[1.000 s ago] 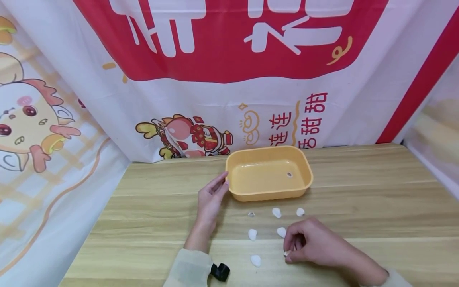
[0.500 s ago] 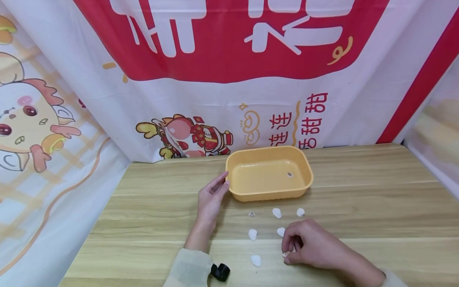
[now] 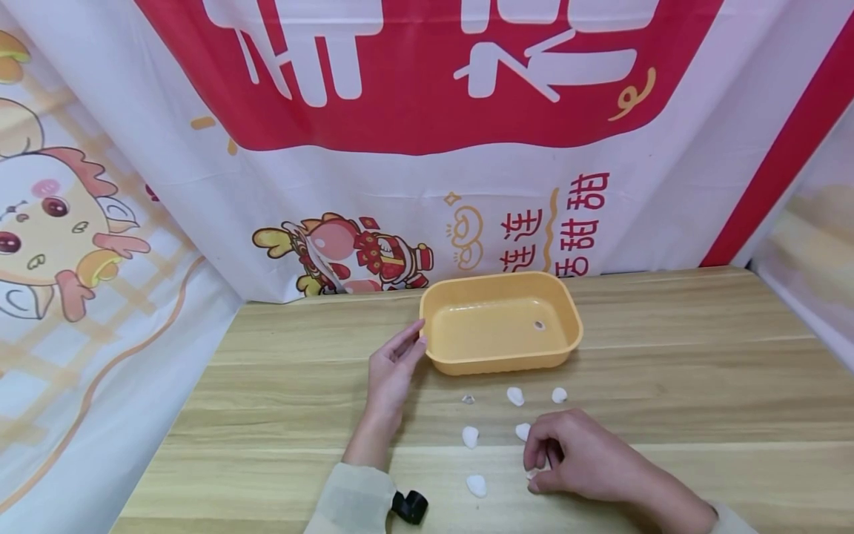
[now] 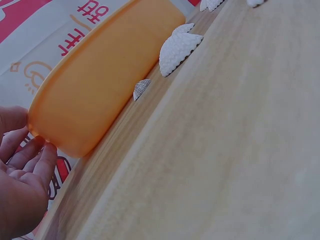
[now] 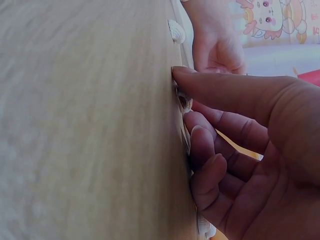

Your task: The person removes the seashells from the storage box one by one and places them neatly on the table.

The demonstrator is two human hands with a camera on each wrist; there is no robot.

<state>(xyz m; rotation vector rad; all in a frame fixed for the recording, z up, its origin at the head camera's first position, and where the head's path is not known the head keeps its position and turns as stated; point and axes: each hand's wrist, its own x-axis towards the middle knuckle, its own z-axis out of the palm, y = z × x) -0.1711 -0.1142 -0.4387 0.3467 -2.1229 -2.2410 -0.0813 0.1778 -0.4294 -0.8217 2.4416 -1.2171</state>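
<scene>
In the head view my left hand (image 3: 389, 374) rests its fingertips against the left end of the yellow plastic tub (image 3: 503, 363). Its fingers (image 4: 46, 160) touch the outer wall and rim in the left wrist view. My right hand (image 3: 587, 456), low over the table, pinches a small pale seashell (image 3: 531, 473) between thumb and fingers; most of the shell is hidden by them. Near it lie white seashells, one (image 3: 523, 431) just beyond the fingertips and another (image 3: 477, 486) to the left. A small greyish shell (image 3: 468, 399) sits in front of the tub.
More white shells, such as one (image 3: 515, 396) and another (image 3: 559, 395), lie between the right hand and the tub. One small shell (image 3: 539, 325) is inside the tub. A printed cloth (image 3: 400, 174) hangs behind the wooden table (image 3: 700, 356). A black strap (image 3: 410, 506) is on the left sleeve.
My right hand has shifted slightly left and toward the front edge, its fingers still at the shell. The left hand and the tub have stayed put.
</scene>
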